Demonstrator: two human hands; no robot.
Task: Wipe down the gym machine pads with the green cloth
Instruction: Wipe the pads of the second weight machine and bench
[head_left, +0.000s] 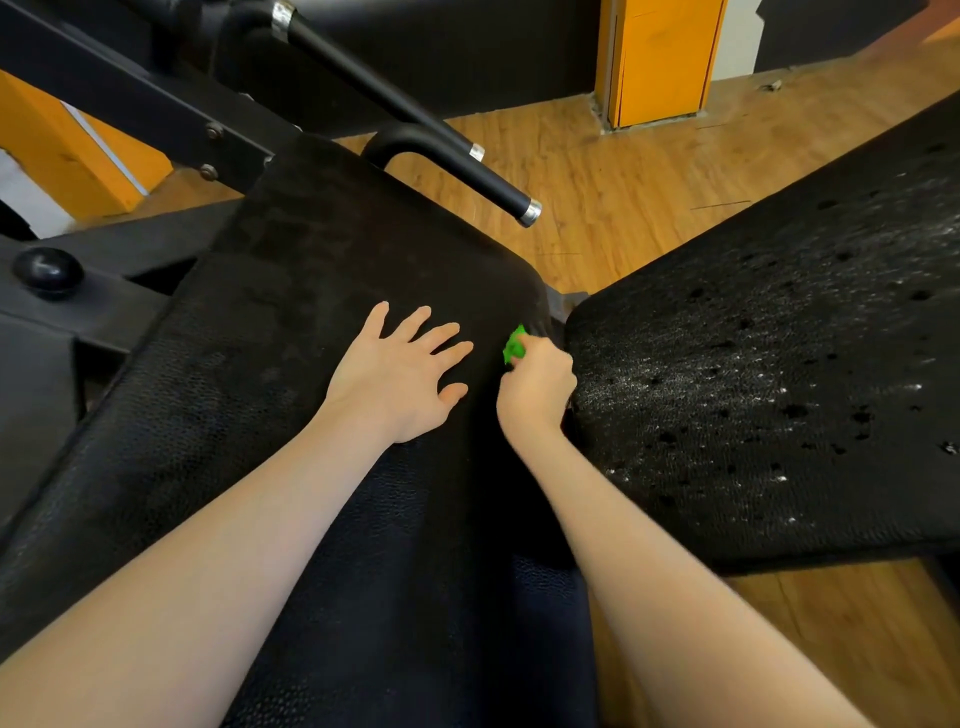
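Left hand (402, 371), fingers spread, lies flat on the near pad (291, 312), likely bracing. Right hand (537, 387) grips a bunched green cloth (514, 345) at its right edge, wiping.

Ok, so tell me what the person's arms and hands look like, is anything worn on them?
Both forearms are bare all the way to the frame's edge: no sleeves, gloves, watch or bracelet show. The left hand has no rings on its fingers, and its nails look short and unpainted. The right hand shows only its back, also without jewellery.
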